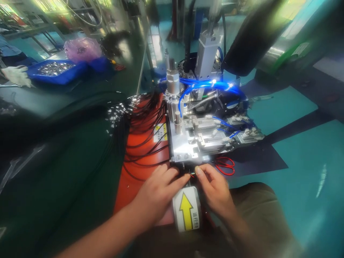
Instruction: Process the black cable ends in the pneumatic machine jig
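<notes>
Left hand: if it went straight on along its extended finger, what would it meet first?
Probably the thin coloured wires, with the right hand just beyond; depth there is hard to judge.

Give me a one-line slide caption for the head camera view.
Right hand pinching thin wires, left hand close beside it, at the near end of a metal machine.

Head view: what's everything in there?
Machine: one, silver, centre
Tubes: several, blue, on machine
Bench: one, red, beside machine
Cables: many, black, across bench
Arrow sign: one, white-yellow, lower centre
Scissors: one, red-handled, beside machine
Wires: few, red and green, centre
Trays: apparently two, blue, upper left
Metal parts: many, silver, in tray
Bag: one, pink, upper left
Glove: one, white, far left
Rest: blurred
Left hand: one, bare, at wires
Right hand: one, bare, at wires
</notes>
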The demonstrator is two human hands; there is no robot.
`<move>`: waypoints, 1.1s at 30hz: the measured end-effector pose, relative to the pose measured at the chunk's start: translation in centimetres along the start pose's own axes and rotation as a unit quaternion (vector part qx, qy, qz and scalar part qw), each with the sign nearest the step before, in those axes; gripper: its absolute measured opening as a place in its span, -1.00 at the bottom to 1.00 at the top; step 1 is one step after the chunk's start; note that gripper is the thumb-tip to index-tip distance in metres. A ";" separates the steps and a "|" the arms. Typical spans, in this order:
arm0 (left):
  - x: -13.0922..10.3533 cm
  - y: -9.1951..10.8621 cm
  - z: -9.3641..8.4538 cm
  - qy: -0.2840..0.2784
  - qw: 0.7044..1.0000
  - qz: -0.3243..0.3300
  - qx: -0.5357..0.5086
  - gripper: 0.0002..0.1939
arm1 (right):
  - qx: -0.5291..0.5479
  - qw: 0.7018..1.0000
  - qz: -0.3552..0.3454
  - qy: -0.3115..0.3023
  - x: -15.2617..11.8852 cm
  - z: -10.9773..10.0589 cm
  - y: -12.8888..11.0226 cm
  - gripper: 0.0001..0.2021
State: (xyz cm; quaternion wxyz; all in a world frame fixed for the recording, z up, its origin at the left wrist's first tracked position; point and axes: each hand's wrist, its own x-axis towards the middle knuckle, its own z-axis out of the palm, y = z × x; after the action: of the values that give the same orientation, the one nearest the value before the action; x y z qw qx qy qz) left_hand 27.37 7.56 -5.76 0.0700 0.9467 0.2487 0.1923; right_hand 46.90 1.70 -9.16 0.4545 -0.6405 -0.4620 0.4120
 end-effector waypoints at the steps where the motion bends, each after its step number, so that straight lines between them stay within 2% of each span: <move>1: 0.0 0.0 0.0 0.010 1.000 0.001 -0.004 -0.61 | -0.004 1.000 -0.003 0.007 -0.1 -0.3 0.0 -0.74; 7: -0.4 -0.2 0.3 0.009 1.000 -0.009 -0.016 -0.61 | -0.035 0.994 -0.103 0.029 -1.2 -0.7 -0.3 -0.90; 11: -0.3 -0.1 0.3 0.014 1.000 -0.011 -0.022 -0.62 | -0.059 0.988 -0.140 0.024 -1.1 -0.2 -0.3 -0.89; 29: -0.1 0.0 0.4 0.022 0.999 -0.020 -0.044 -0.63 | -0.078 0.992 -0.102 -0.014 -0.5 -0.5 -0.6 -0.83; 33: -0.1 0.1 0.4 0.019 0.998 -0.023 -0.048 -0.63 | -0.115 0.980 -0.161 -0.014 0.0 -1.1 -1.3 -0.85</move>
State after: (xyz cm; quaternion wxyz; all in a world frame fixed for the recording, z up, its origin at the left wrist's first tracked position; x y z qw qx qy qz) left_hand 27.46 7.41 -6.19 0.1149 0.9325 0.2620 0.2204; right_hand 47.68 1.69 -7.58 0.4314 -0.6001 -0.6097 0.2867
